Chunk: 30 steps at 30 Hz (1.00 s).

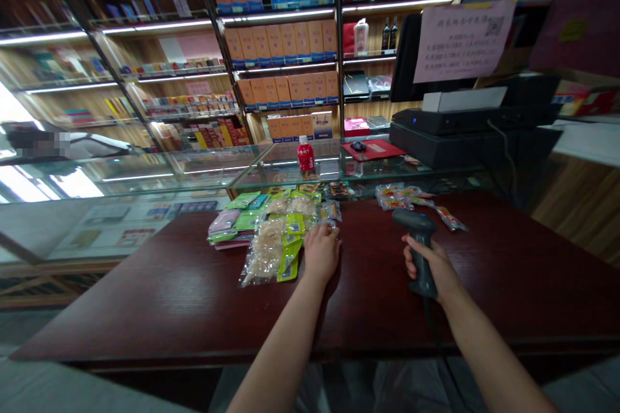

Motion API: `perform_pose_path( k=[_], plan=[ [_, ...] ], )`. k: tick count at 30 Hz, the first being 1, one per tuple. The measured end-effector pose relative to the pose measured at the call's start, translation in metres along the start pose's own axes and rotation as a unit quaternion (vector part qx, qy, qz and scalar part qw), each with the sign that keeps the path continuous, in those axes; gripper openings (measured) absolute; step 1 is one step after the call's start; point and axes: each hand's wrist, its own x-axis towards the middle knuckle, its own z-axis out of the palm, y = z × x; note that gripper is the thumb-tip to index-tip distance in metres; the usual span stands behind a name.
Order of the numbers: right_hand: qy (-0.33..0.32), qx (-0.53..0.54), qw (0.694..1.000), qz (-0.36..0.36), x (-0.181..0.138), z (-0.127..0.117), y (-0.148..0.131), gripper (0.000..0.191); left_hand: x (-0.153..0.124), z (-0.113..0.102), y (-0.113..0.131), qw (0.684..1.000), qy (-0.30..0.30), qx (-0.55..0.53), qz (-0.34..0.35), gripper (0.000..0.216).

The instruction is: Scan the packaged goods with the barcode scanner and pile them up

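Note:
My right hand (433, 262) is closed around the handle of a dark barcode scanner (417, 237), held upright above the dark red wooden counter (184, 297). My left hand (320, 250) rests on the counter with its fingers curled, touching the right edge of a heap of snack packets (274, 239) in clear and green wrappers. Whether those fingers grip a packet I cannot make out. A second small pile of snack packets (411, 199) lies beyond the scanner.
A glass display case (203, 164) runs behind the counter, with a red bottle (305, 156) on top. A black cash register (465, 126) stands at the right. Shelves of boxed goods (285, 45) fill the back wall. A person (58, 142) is at the far left.

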Motion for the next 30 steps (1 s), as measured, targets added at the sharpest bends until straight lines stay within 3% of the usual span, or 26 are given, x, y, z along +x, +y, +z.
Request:
perform_pose_path(
  k=[9, 15, 18, 23, 30],
  plan=[
    [0.002, 0.002, 1.0, -0.002, 0.0, -0.002, 0.0, 0.04, -0.001, 0.004, 0.002, 0.997, -0.002, 0.027, -0.075, 0.031],
    [0.021, 0.015, 1.0, -0.013, 0.0, 0.003, -0.003, 0.037, 0.002, -0.001, 0.012, 0.999, 0.038, 0.004, -0.026, 0.034],
    [0.06, 0.012, 0.998, -0.023, -0.002, 0.0, -0.009, 0.035, 0.01, -0.002, 0.025, 1.0, 0.023, -0.016, 0.014, 0.03],
    [0.118, 0.025, 0.992, -0.043, 0.002, -0.023, -0.03, 0.037, 0.036, 0.005, 0.052, 0.995, -0.001, -0.05, 0.09, 0.031],
    [0.124, 0.082, 0.987, -0.06, 0.012, -0.051, -0.04, 0.045, 0.097, 0.036, 0.096, 0.99, -0.042, -0.056, 0.124, 0.027]
  ],
)
